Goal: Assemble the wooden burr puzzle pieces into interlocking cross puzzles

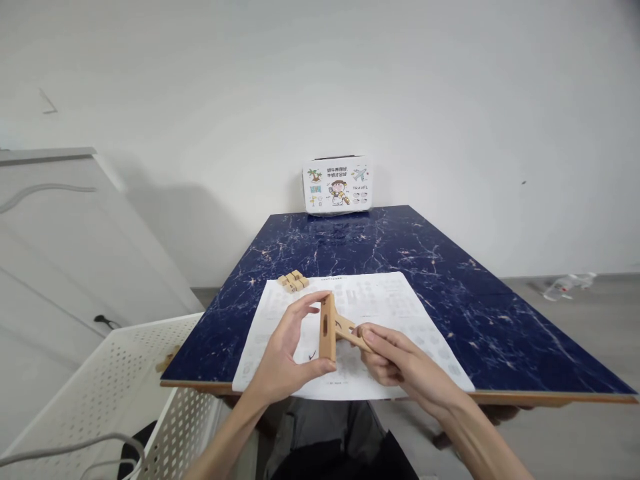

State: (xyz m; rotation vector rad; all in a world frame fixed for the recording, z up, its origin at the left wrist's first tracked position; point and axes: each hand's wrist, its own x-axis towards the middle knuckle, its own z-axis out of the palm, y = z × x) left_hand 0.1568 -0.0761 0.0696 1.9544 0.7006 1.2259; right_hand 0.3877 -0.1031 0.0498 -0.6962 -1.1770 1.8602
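Centrally, low in the frame, the person's left hand (285,357) was closed on a slotted wooden bar (327,330). The thumb sat under its lower end and the fingers curled over its upper end, holding it upright above the near edge of the table (400,247). The right hand (395,363) was clamped on a second wooden bar (350,331), gripped between the thumb and bent fingers. That second wooden bar ran slantwise up and to the left, and its far end met the slotted wooden bar at about mid-height. Whether it sat inside the slot could not be told.

Both pieces were held above a printed paper sheet (390,300), which lay flat on the dark blue marbled table with its near edge at the table's near edge. At the upper left corner of the sheet, a cluster of small wooden blocks (294,281) lay touching one another. At the far end of the table, centre of the frame, a white printed box (337,185) stood against the wall. At lower left, beside the table, stood a white perforated basket (100,387), with a grey cable (75,443) crossing its near rim.
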